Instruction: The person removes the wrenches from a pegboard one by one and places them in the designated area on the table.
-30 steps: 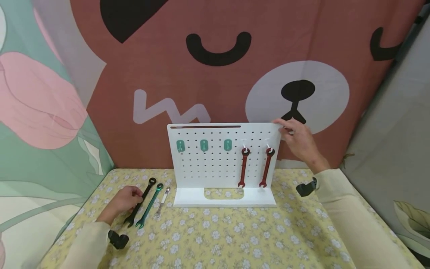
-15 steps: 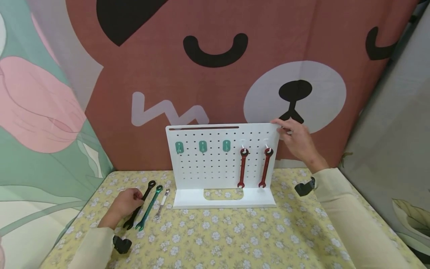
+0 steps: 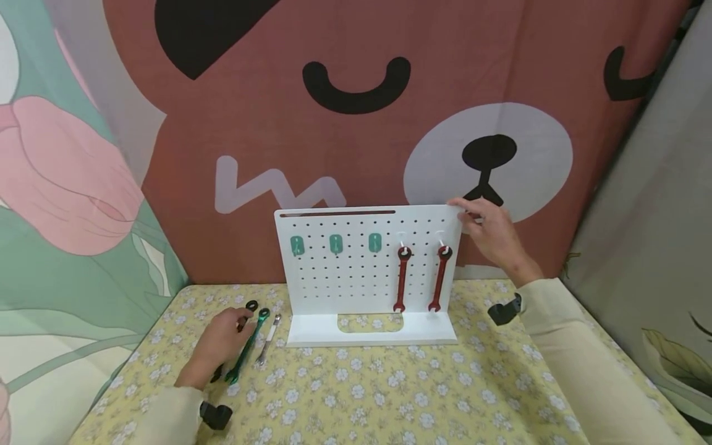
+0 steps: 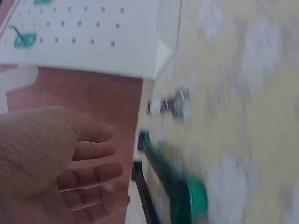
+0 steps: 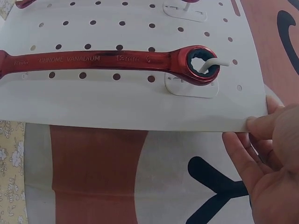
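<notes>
My left hand [image 3: 219, 340] hovers over the black wrench [image 3: 252, 305], covering its middle, with the green ratchet wrench [image 3: 253, 339] just to the right. In the left wrist view, that hand [image 4: 37, 158] has loosely extended fingers and nothing between them. A small silver wrench [image 3: 269, 340] lies beyond the green one. With thumb in front and fingers behind, my right hand [image 3: 494, 233] grips the upper right edge of a white pegboard [image 3: 428, 335]. Two red wrenches, one on the left [image 3: 402, 281] and one on the right [image 3: 440, 281], hang there by their ring ends.
Three teal hooks, left [image 3: 297, 245], middle [image 3: 336, 243] and right [image 3: 375, 242], sit along the board's upper part. A floral yellow cloth [image 3: 356, 395] covers the table. Behind the board hangs a brown curtain [image 3: 239, 247] with a bear print.
My left hand has shifted rightward and a little forward over the black wrench, toward the green one. The right hand stays on the board's edge. The wrenches have not visibly moved.
</notes>
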